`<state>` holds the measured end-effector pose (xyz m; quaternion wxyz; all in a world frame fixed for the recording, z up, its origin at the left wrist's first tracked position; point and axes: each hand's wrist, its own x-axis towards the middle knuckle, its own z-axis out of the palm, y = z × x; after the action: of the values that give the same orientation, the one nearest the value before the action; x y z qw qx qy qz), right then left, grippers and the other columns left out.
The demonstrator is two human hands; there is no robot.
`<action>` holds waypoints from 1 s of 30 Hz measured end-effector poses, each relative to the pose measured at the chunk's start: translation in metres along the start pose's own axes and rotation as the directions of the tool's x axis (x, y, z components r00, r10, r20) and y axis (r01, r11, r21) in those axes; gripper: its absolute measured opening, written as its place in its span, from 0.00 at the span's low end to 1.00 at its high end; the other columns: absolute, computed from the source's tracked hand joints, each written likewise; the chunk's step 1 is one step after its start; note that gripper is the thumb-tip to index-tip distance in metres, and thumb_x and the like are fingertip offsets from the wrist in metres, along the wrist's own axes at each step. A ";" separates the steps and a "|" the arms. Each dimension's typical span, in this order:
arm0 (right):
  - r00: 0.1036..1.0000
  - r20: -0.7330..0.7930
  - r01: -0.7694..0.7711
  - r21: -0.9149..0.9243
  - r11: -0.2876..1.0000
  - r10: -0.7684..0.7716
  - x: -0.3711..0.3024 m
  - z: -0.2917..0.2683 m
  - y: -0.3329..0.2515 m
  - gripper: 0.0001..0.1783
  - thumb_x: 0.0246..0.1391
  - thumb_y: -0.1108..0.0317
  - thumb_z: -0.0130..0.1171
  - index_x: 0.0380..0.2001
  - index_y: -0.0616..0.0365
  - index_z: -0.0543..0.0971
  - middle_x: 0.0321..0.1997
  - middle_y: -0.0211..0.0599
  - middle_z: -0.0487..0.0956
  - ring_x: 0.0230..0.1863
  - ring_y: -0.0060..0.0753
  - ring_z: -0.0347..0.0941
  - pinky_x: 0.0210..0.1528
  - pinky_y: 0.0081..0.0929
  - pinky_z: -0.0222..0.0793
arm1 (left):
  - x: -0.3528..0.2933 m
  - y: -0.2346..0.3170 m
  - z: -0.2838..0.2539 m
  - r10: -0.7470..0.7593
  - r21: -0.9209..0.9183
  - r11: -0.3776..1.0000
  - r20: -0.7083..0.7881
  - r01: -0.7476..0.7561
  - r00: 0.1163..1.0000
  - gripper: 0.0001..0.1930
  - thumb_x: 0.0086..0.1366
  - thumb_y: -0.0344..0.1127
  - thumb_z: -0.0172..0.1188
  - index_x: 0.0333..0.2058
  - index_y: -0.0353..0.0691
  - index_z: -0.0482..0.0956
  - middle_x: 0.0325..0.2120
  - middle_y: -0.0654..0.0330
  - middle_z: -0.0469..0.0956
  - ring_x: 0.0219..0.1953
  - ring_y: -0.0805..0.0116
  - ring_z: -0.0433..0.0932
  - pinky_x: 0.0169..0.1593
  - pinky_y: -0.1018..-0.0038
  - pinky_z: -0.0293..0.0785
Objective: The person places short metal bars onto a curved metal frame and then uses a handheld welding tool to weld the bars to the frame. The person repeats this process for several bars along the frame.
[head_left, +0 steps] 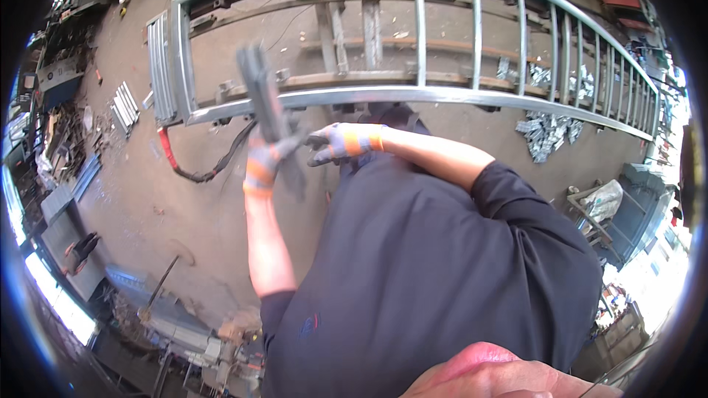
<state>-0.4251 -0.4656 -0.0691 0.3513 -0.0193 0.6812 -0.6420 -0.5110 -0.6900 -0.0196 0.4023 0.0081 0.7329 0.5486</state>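
Note:
My left hand [267,163], in a grey and orange glove, is closed around a bundle of short grey metal bars [258,88]. The bars stand out past both ends of the fist and are smeared by motion. Just to its right, at belly height, is my right hand [350,140] in a matching glove. Its fingers are apart and slightly bent toward the left hand, and it holds nothing I can see. Beyond both hands lies a long ladder-like metal frame [354,96] with many crossbars; the bundle's upper part overlaps its near rail in view.
Several metal tubes [158,66] lie against the frame's left end. A red and black cable [195,175] hangs below it. Metal offcuts [549,133] are heaped on the floor at right. Another person [81,250] is at the far left.

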 end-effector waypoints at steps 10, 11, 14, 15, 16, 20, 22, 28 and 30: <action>0.941 -0.267 0.309 0.420 0.853 -0.209 -0.002 -0.088 0.014 0.12 0.60 0.69 0.67 0.47 0.58 0.83 0.34 0.31 0.86 0.33 0.17 0.80 0.38 0.20 0.76 | 0.064 0.101 0.034 0.054 0.011 0.998 0.012 -0.054 0.998 0.16 0.57 0.27 0.69 0.44 0.28 0.82 0.29 0.55 0.85 0.33 0.65 0.85 0.40 0.69 0.82; 0.935 -0.314 0.301 0.453 0.839 -0.165 0.000 -0.103 0.024 0.14 0.59 0.71 0.67 0.49 0.59 0.82 0.37 0.31 0.86 0.36 0.19 0.80 0.40 0.21 0.76 | 0.060 0.090 0.024 0.029 -0.028 0.999 -0.061 -0.031 0.998 0.14 0.58 0.28 0.69 0.42 0.28 0.82 0.27 0.56 0.84 0.30 0.65 0.85 0.38 0.69 0.82; 0.889 -0.455 0.285 0.458 0.842 -0.053 0.011 -0.150 0.069 0.13 0.58 0.74 0.67 0.46 0.61 0.83 0.40 0.34 0.85 0.36 0.25 0.82 0.41 0.24 0.79 | 0.036 0.040 -0.015 -0.123 -0.011 0.992 -0.365 0.127 0.923 0.11 0.58 0.29 0.72 0.36 0.30 0.82 0.22 0.57 0.81 0.25 0.65 0.82 0.31 0.69 0.80; 0.910 -0.416 0.242 0.516 0.822 -0.006 0.017 -0.157 0.086 0.12 0.59 0.72 0.67 0.46 0.61 0.83 0.39 0.33 0.85 0.36 0.23 0.81 0.41 0.24 0.79 | 0.027 0.014 -0.025 -0.148 -0.032 0.988 -0.442 0.149 0.884 0.10 0.58 0.30 0.72 0.35 0.31 0.82 0.21 0.57 0.80 0.24 0.65 0.82 0.30 0.69 0.80; 0.922 -0.380 0.172 0.565 0.807 0.069 0.024 -0.159 0.100 0.12 0.60 0.71 0.67 0.47 0.62 0.83 0.39 0.32 0.85 0.36 0.22 0.81 0.41 0.24 0.80 | 0.014 -0.014 -0.034 -0.205 -0.039 0.976 -0.499 0.215 0.842 0.10 0.58 0.29 0.72 0.34 0.32 0.81 0.22 0.57 0.80 0.23 0.65 0.82 0.30 0.68 0.80; 0.934 -0.319 0.041 0.547 0.836 0.163 0.040 -0.151 0.138 0.13 0.61 0.69 0.68 0.46 0.64 0.83 0.35 0.39 0.86 0.32 0.28 0.84 0.33 0.26 0.80 | -0.061 -0.134 -0.039 -0.377 0.146 0.780 -0.667 0.609 0.642 0.20 0.50 0.37 0.79 0.35 0.30 0.80 0.28 0.54 0.84 0.26 0.66 0.80 0.32 0.65 0.79; 0.937 -0.249 -0.036 0.628 0.777 0.245 0.044 -0.152 0.141 0.14 0.60 0.66 0.69 0.45 0.64 0.83 0.32 0.39 0.86 0.29 0.28 0.83 0.29 0.26 0.79 | -0.110 -0.180 -0.020 -0.485 0.272 0.582 -0.640 0.766 0.596 0.23 0.50 0.39 0.79 0.38 0.29 0.80 0.27 0.54 0.83 0.31 0.60 0.83 0.35 0.65 0.80; 0.910 -0.117 -0.280 0.534 0.798 0.397 0.055 -0.181 0.122 0.18 0.56 0.59 0.73 0.39 0.64 0.82 0.30 0.38 0.83 0.24 0.27 0.78 0.25 0.28 0.76 | -0.195 -0.236 0.030 -0.656 0.128 0.562 -0.533 0.817 0.534 0.21 0.53 0.37 0.77 0.39 0.29 0.80 0.25 0.53 0.83 0.27 0.61 0.82 0.32 0.65 0.79; 0.889 -0.183 -0.341 0.345 0.874 0.419 0.065 -0.183 0.116 0.19 0.55 0.56 0.73 0.36 0.63 0.82 0.29 0.38 0.83 0.24 0.28 0.78 0.25 0.28 0.74 | -0.195 -0.236 0.033 -0.675 0.032 0.593 -0.525 0.805 0.518 0.20 0.53 0.36 0.77 0.39 0.30 0.80 0.25 0.53 0.83 0.26 0.62 0.82 0.32 0.65 0.79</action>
<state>-0.5170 -0.3185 -0.2150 0.3809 0.2519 0.6035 -0.6537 -0.2579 -0.8461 -0.1000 0.4072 -0.3829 0.8045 0.2006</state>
